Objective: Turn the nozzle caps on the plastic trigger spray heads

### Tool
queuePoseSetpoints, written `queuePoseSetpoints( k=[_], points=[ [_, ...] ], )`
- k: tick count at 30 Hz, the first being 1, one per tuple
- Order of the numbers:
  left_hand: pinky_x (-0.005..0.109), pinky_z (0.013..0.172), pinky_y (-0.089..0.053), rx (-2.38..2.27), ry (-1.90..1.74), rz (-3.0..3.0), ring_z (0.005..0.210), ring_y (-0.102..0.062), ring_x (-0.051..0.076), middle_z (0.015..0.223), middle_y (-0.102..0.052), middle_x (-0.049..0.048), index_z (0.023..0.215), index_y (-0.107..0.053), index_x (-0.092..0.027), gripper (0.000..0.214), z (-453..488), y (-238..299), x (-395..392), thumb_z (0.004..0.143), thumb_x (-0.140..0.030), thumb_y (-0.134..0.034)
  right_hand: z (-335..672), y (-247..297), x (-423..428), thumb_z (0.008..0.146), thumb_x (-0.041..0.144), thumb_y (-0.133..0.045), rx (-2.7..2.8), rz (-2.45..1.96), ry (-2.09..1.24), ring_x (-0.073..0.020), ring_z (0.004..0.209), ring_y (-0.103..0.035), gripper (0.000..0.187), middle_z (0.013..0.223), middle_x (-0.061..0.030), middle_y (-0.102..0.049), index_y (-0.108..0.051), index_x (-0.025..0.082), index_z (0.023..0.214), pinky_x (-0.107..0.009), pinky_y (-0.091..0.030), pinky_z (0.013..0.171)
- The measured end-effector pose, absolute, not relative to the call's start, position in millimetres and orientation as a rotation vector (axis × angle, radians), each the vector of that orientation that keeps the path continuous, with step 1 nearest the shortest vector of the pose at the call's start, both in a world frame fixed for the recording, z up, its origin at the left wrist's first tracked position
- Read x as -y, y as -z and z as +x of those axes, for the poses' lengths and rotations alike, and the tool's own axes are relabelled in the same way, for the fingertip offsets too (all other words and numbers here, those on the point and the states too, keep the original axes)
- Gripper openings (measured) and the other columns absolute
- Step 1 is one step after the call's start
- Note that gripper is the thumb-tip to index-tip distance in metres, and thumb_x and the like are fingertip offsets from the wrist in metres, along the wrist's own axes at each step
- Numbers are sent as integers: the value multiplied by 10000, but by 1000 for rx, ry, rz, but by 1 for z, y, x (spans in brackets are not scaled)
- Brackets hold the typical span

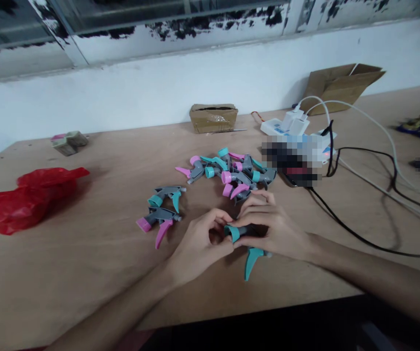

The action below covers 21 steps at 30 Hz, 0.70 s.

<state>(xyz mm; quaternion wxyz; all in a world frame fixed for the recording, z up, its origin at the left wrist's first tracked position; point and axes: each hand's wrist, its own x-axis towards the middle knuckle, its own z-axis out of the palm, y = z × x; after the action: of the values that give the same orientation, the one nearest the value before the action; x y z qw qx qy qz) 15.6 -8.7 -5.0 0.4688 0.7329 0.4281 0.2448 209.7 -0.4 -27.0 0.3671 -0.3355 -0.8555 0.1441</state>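
Note:
Above the front part of the table, my right hand (277, 224) is wrapped round a grey and teal trigger spray head (232, 233). Its teal collar faces left and its teal lever (253, 261) sticks out below my fingers. My left hand (204, 237) curls in from the other side, thumb and fingertips closed on the collar's rim. Part of the grey body is hidden by my right hand. To the left lie a teal spray head (164, 193) and a pink spray head (158, 219). Beyond my hands is a pile of several pink and teal spray heads (228, 170).
A red plastic bag (30, 200) lies at left, with a small greenish block (69, 142) behind it. A small cardboard box (213, 118) and a larger carton (341, 87) stand by the wall. A power strip (273, 127) and a black cable (356, 240) occupy the right.

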Motion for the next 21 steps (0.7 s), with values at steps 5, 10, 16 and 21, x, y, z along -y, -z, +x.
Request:
queuePoseSetpoints(
  k=[5, 10, 16, 21],
  points=[
    [218, 548, -432, -1121, -649, 1881, 652, -543, 113, 785, -585, -5, 941, -522, -189, 178, 17, 5, 11, 766, -190, -558, 202, 22, 8, 732, 368, -665, 2149, -971, -293, -148, 810, -579, 171, 756, 25, -640, -639, 236, 838, -423, -239, 971],
    [207, 531, -445, -1213, -765, 1934, 631, -551, 102, 801, -592, -10, 964, -515, -189, 264, 19, 9, 15, 716, -112, -559, 199, 18, 13, 709, 318, -693, 2156, -1136, -237, -169, 912, -537, 223, 818, 27, -644, -626, 229, 903, -414, -168, 996],
    [278, 669, -484, -1339, -856, 2197, 777, -576, 150, 873, -615, 20, 775, -582, -179, 103, 20, 12, 13, 708, -102, -591, 204, 24, 11, 725, 346, -676, 2187, -1136, -164, -166, 882, -525, 243, 806, 28, -637, -644, 261, 951, -394, -208, 937],
    [297, 706, -477, -1317, -968, 2364, 838, -530, 168, 860, -617, 21, 797, -650, -198, 137, 21, 11, 15, 739, -94, -582, 203, 22, 11, 742, 325, -662, 2172, -1104, -126, -164, 883, -527, 229, 814, 23, -640, -650, 260, 962, -402, -198, 946]
  ],
)
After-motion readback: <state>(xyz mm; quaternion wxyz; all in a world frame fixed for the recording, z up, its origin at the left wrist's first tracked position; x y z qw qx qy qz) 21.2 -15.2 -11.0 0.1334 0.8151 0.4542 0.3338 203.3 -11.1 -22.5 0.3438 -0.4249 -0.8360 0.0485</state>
